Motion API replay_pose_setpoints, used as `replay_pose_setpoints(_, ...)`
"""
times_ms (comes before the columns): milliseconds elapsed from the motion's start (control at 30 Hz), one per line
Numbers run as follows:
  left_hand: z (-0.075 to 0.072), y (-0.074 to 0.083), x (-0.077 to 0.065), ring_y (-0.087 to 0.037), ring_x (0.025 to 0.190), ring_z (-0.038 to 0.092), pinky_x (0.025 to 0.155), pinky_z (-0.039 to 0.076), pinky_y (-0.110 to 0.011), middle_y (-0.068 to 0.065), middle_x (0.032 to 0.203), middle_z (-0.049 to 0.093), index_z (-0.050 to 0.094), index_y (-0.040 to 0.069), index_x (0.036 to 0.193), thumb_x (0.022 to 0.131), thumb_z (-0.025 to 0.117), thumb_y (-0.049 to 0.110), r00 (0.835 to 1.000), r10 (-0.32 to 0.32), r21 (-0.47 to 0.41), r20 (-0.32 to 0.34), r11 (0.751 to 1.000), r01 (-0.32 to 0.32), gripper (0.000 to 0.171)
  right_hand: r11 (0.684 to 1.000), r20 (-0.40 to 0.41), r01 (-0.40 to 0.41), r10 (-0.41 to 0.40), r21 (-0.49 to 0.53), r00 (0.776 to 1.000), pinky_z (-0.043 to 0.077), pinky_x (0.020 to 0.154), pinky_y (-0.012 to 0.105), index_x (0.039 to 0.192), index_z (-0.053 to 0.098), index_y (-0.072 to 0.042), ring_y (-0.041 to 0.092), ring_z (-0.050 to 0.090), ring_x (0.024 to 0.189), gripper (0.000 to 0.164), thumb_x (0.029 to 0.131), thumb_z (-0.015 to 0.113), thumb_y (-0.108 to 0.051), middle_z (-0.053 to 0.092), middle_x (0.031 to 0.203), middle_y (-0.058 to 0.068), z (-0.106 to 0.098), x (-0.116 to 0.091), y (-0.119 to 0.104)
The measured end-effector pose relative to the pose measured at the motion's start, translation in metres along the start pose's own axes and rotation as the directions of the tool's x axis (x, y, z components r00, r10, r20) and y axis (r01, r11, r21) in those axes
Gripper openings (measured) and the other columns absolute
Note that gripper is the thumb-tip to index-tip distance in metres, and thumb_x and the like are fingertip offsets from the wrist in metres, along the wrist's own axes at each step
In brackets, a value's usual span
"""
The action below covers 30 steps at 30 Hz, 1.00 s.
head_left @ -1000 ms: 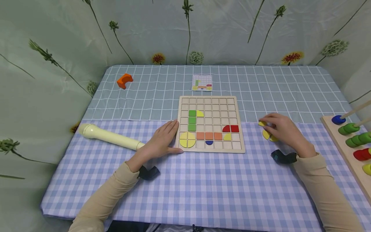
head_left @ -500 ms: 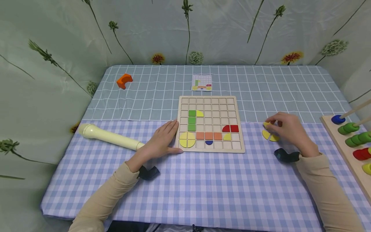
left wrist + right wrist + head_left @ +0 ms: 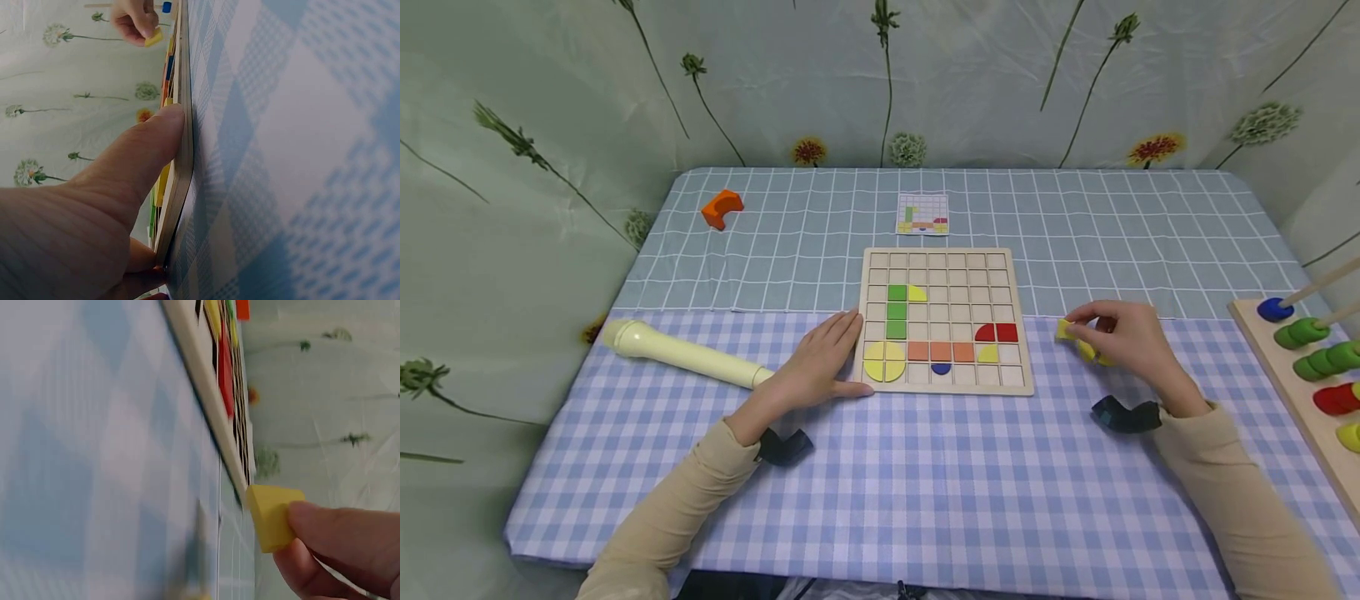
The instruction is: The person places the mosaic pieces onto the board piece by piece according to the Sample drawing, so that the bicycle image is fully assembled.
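Note:
A square wooden grid board (image 3: pixel 957 281) lies mid-table, with green, yellow, orange, red and blue pieces set in its cells. My left hand (image 3: pixel 811 364) rests against the board's lower left corner, fingers straight along the left edge. In the left wrist view its thumb (image 3: pixel 147 147) touches the board's near edge. Right of the board, my right hand (image 3: pixel 1123 340) pinches a yellow quarter-round block (image 3: pixel 272 515) between thumb and fingers, held above the cloth. Beneath that hand lie other yellow pieces (image 3: pixel 1086 350), partly hidden by it.
Behind the board is a small pattern card (image 3: pixel 922 214). An orange arch block (image 3: pixel 722 209) lies at the back left. A pale yellow microphone-shaped object (image 3: pixel 688 352) lies beside my left wrist. At the right edge stands a wooden peg rack (image 3: pixel 1273 346) with coloured beads.
My right hand first drew back slightly to the right, then moved left with the yellow block, which now shows a broader face. The left hand and board have stayed put.

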<state>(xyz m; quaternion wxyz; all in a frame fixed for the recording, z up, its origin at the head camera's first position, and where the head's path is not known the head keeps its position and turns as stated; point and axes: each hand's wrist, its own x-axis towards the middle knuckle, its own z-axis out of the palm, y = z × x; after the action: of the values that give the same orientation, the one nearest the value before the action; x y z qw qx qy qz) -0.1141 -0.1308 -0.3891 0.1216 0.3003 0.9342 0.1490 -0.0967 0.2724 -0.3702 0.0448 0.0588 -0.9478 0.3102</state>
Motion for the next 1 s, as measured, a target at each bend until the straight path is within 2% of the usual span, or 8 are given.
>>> replay_pose_setpoints(167, -0.001, 0.001, 0.000, -0.037, 0.145, 0.017, 0.114, 0.023, -0.055, -0.019, 0.157, 0.017, 0.015, -0.003, 0.149, 0.080, 0.068, 0.050, 1.000, 0.001, 0.002, 0.002, 1.000, -0.001, 0.102, 0.996, 0.024, -0.052, 0.050, 0.079, 0.998, 0.033, 0.044, 0.020, 0.090, 0.073, -0.004, 0.002, 0.041, 0.049, 0.013, 0.081, 0.071, -0.013, 0.063, 0.073, -0.002, 0.007, -0.003, -0.010)
replay_pose_setpoints(233, 0.000, 0.001, 0.000, -0.037, 0.145, 0.017, 0.114, 0.023, -0.055, -0.019, 0.157, 0.017, 0.015, -0.003, 0.149, 0.080, 0.068, 0.050, 1.000, 0.002, 0.001, 0.001, 1.000, -0.002, 0.101, 0.993, 0.040, -0.066, 0.063, 0.095, 0.997, 0.033, 0.045, 0.020, 0.090, 0.073, -0.004, 0.003, 0.040, 0.050, 0.014, 0.081, 0.072, -0.014, 0.062, 0.073, -0.005, 0.009, -0.005, -0.014)
replay_pose_setpoints(467, -0.001, 0.002, 0.000, -0.037, 0.145, 0.017, 0.115, 0.023, -0.055, -0.019, 0.157, 0.017, 0.015, -0.003, 0.149, 0.081, 0.068, 0.050, 1.000, 0.000, -0.006, 0.004, 1.000, 0.000, 0.101, 0.984, 0.137, -0.106, 0.087, 0.140, 0.987, 0.034, 0.047, 0.020, 0.095, 0.072, -0.002, 0.006, 0.041, 0.053, 0.018, 0.082, 0.071, -0.015, 0.066, 0.083, 0.012, 0.023, -0.007, -0.026)
replay_pose_setpoints(700, -0.003, 0.002, 0.000, -0.038, 0.144, 0.018, 0.114, 0.023, -0.055, -0.021, 0.156, 0.018, 0.016, -0.004, 0.148, 0.080, 0.068, 0.049, 1.000, 0.007, 0.004, -0.007, 1.000, -0.007, 0.101, 0.980, 0.147, -0.102, 0.077, 0.171, 0.986, 0.037, 0.046, 0.020, 0.094, 0.072, -0.002, 0.005, 0.043, 0.053, 0.017, 0.082, 0.071, -0.014, 0.068, 0.085, 0.015, 0.037, -0.006, -0.031)
replay_pose_setpoints(1000, -0.002, 0.001, 0.001, -0.038, 0.145, 0.017, 0.114, 0.023, -0.055, -0.020, 0.156, 0.018, 0.016, -0.004, 0.148, 0.080, 0.068, 0.049, 1.000, 0.007, 0.006, -0.005, 1.000, -0.007, 0.101, 0.979, 0.165, -0.108, 0.080, 0.173, 0.983, 0.037, 0.048, 0.018, 0.096, 0.071, -0.001, 0.005, 0.044, 0.055, 0.018, 0.082, 0.071, -0.013, 0.068, 0.085, 0.015, 0.042, -0.006, -0.036)
